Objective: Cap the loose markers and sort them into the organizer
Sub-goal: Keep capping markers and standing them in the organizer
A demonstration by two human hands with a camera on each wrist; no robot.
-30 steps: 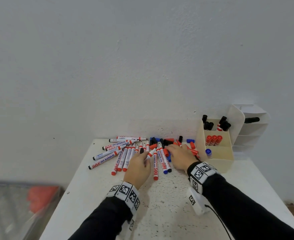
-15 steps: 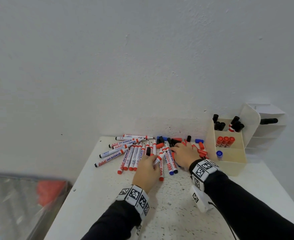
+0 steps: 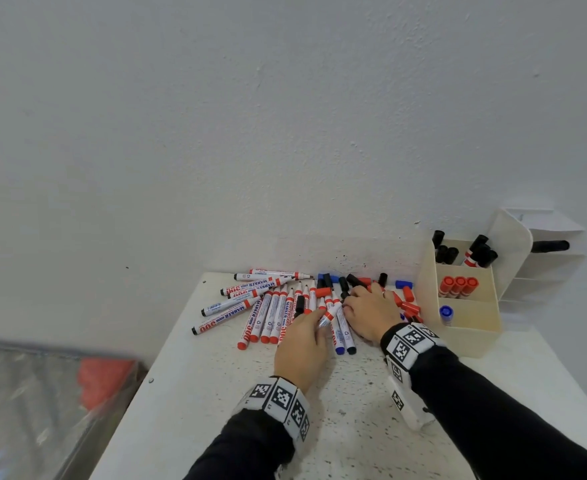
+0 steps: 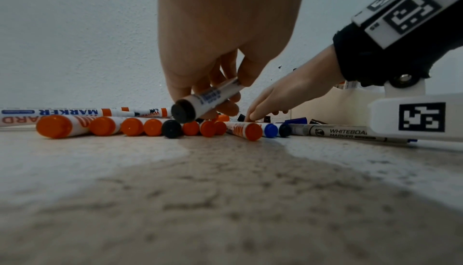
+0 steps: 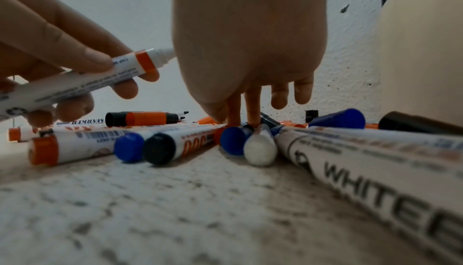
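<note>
Several uncapped markers [image 3: 268, 313] lie fanned out on the white table [image 3: 216, 427], with loose red, black and blue caps [image 3: 354, 282] behind them. My left hand [image 3: 319, 322] grips one white marker [image 3: 330, 314] with an orange band, raised just off the pile; the left wrist view shows that marker's black end [image 4: 184, 113]. Over the caps, my right hand [image 3: 364, 304] points its straight fingertips [image 5: 250, 119] down among them, and no cap is visibly pinched. The cream organizer [image 3: 472, 337] at the right holds black [image 3: 444, 252], red [image 3: 458, 285] and blue [image 3: 446, 311] capped markers.
A wall stands right behind the pile. A white tiered shelf [image 3: 555, 271] beside the organizer carries one black marker [image 3: 550, 245]. Near my right wrist lies a long whiteboard marker [image 5: 375, 166]. Below the table's left edge is a blurred bin with something red [image 3: 105, 375].
My left hand has lifted one marker off the pile and tilted it toward the right hand. The right hand has stayed among the caps. My head view has shifted slightly left.
</note>
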